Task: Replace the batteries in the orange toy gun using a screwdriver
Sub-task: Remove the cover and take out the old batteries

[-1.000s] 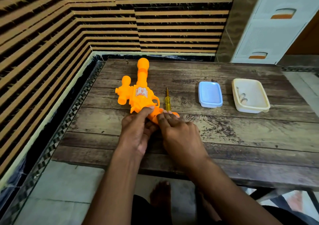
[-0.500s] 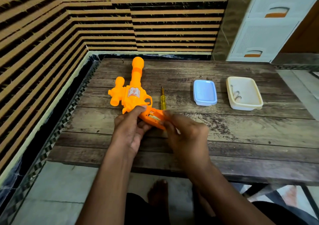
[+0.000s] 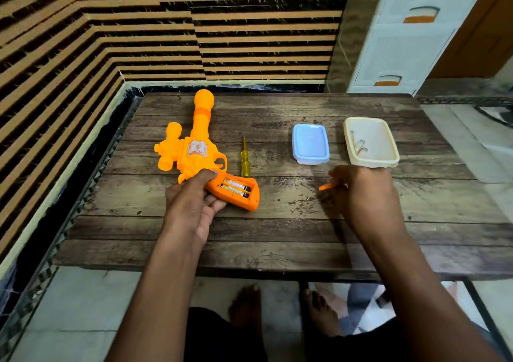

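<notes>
Right hand has moved away from the toy gun to the right, pinching the orange battery cover. Left hand grips the gun's handle on the table — compartment open, batteries seated. Screwdriver lies beside it. Blue container looks empty; cream container holds small items — too blurred to identify.
</notes>
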Action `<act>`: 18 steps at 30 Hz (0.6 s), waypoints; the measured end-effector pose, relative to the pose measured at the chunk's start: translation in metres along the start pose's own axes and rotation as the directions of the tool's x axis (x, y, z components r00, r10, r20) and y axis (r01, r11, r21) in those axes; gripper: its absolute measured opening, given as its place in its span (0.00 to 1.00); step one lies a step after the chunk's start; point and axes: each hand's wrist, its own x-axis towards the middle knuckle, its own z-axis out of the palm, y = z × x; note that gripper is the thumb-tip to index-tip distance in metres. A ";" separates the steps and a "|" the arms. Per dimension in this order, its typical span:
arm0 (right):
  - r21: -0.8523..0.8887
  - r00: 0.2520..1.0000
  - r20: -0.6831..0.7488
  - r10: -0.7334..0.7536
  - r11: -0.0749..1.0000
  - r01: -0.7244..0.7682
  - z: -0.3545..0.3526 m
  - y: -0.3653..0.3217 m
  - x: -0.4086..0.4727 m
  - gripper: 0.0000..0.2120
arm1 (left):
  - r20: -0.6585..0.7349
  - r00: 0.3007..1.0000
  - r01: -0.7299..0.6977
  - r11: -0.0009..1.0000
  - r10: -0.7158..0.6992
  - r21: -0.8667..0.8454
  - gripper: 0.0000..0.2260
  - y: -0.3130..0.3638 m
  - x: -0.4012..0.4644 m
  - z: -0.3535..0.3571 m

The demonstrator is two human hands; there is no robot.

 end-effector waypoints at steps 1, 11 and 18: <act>0.027 0.999 0.031 0.009 1.000 -0.010 0.002 0.006 0.000 0.11 | 0.000 1.000 0.005 1.000 -0.005 -0.012 0.12 -0.001 0.002 0.001; 0.056 0.952 0.307 0.000 0.998 -0.018 0.001 0.020 -0.003 0.12 | -0.017 1.000 0.019 0.999 -0.020 -0.030 0.22 -0.005 0.008 0.004; 0.070 0.976 0.184 -0.114 0.992 0.103 -0.005 0.009 -0.006 0.10 | -0.017 1.000 0.020 1.000 -0.020 -0.010 0.20 -0.005 0.008 0.003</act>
